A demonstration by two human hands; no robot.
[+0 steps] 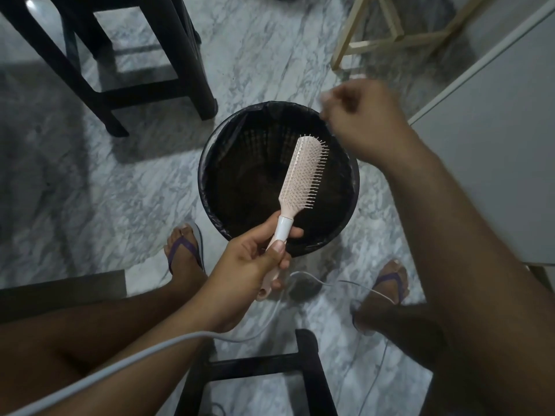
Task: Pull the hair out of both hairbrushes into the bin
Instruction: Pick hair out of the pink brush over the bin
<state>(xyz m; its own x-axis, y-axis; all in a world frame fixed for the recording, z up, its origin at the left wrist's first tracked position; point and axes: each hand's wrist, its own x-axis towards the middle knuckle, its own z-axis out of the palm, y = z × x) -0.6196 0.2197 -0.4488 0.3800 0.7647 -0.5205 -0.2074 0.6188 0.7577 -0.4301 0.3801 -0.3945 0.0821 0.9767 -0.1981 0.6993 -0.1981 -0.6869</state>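
The black bin [279,178] stands on the floor between the feet. Over it the pink hairbrush [303,172] slants far-right, bristles rightward, its handle gripped by the left hand [252,265]. The right hand [363,121], blurred, fingers pinched together, hovers just right of the bristles, nearer.

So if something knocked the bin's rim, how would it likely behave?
The bin looks like thin lattice plastic with a loose black liner, so probably light and apt to slide on the polished marble floor. It looks nearly empty, so it might tip easily. Its round wall could let it roll once down.
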